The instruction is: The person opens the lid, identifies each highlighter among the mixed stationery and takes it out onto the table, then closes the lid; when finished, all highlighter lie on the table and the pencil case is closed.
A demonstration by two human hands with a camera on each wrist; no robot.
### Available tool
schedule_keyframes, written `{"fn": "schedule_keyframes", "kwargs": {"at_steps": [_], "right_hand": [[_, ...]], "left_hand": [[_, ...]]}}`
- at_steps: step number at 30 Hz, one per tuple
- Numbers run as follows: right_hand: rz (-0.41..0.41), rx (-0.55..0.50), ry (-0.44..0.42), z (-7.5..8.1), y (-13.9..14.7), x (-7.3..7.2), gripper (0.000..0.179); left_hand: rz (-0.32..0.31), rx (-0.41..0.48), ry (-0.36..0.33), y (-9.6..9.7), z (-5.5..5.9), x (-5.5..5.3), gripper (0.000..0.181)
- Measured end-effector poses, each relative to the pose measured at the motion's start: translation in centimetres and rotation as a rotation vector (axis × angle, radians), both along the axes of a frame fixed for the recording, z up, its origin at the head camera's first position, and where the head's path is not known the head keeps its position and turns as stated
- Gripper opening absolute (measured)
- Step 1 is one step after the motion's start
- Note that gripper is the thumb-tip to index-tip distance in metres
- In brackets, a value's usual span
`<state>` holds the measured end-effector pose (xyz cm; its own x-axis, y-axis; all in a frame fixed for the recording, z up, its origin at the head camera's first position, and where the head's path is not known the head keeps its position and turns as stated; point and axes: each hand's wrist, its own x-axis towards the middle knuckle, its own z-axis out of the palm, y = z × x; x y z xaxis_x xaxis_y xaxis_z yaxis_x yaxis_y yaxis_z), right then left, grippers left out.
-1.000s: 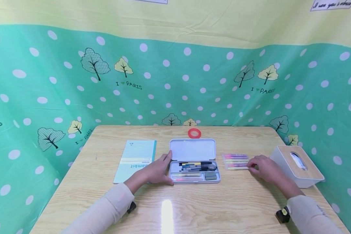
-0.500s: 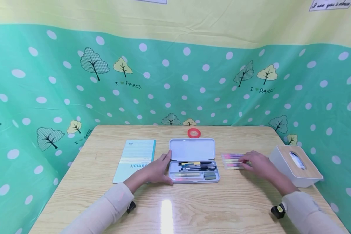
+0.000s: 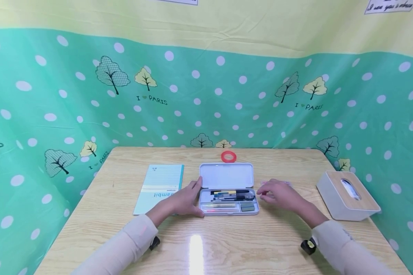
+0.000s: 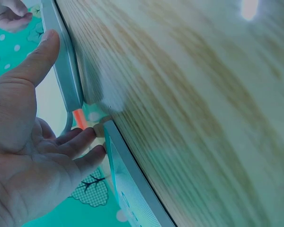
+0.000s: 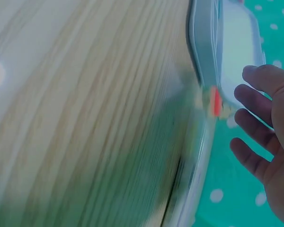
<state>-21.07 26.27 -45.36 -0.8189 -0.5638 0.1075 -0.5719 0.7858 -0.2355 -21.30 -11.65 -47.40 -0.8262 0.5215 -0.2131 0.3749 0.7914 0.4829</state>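
A white pencil case (image 3: 227,175) lies with its lid folded back, holding several pens (image 3: 232,196), slim pink and yellow sticks (image 3: 218,208) and a grey-green block (image 3: 247,206). My left hand (image 3: 184,200) rests at its left end. In the left wrist view the thumb (image 4: 42,56) lies along the case's front side and the other fingers are relaxed near the notebook (image 4: 132,194). Just right of the case, my right hand (image 3: 282,194) hovers with loosely bent fingers, nothing between them. It mostly hides a clear pack of coloured highlighters (image 3: 287,183).
A light blue notebook (image 3: 158,189) lies left of the case. Behind the lid is a red tape roll (image 3: 228,156). A white tissue box (image 3: 349,194) with a wood-look top stands at the table's right side. A green dotted curtain (image 3: 227,95) hangs behind the table.
My right hand has moved left across the highlighter pack, from its right end to beside the case, covering most of it. The left hand stays at the case.
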Motion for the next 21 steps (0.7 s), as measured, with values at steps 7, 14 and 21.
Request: {"fn": "schedule_keyframes", "kwargs": {"at_steps": [7, 14, 21], "right_hand": [[0.131, 0.037, -0.016, 0.1, -3.0, 0.2, 0.015], [0.145, 0.056, -0.078, -0.1, -5.2, 0.5, 0.016], [0.184, 0.074, -0.106, -0.6, -6.8, 0.6, 0.016]], "left_hand": [[-0.002, -0.005, 0.001, 0.0, 0.0, 0.0, 0.133], [-0.001, -0.009, 0.004, 0.0, 0.0, 0.0, 0.133], [-0.009, -0.008, 0.009, 0.1, 0.0, 0.0, 0.133]]}}
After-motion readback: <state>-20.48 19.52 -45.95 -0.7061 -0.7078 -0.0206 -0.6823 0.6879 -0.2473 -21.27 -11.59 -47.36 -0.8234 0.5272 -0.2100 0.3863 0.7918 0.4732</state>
